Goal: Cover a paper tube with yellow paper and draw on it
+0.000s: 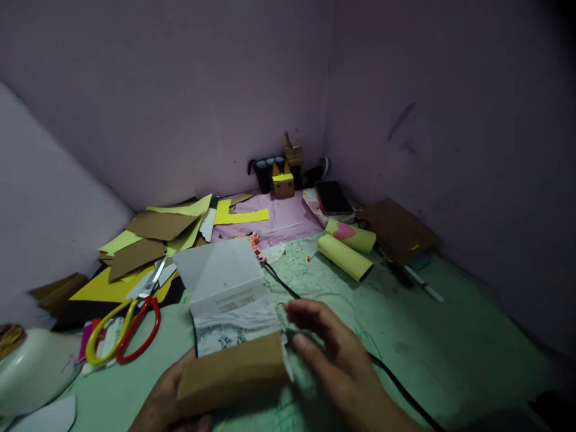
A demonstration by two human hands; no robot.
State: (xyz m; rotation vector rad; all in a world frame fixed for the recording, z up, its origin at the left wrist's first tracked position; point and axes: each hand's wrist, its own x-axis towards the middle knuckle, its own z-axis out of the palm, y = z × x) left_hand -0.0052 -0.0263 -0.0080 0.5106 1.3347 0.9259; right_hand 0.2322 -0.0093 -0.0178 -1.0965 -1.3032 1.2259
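A folded cardboard carton [234, 372] is in front of me, plain brown on its near side. Its raised panel [229, 300] behind is white and grey, with printed lettering and a marbled pattern. My left hand [168, 393] grips the carton's left end from below, some fingers hidden under it. At the right end, my right hand [337, 354] has thumb and fingers apart with nothing visible between them. It hovers close to the carton's edge; whether it touches, I cannot tell. Left of the carton lie scissors [141, 312] with one yellow and one red handle.
Cardboard and paper scraps [157, 231] are heaped at the left. Two yellow paper rolls [345, 258] lie right of centre. A black cable [400, 387] crosses the green table cover. Toward the back corner are a phone [333, 198] and a small cardboard figure [283, 186].
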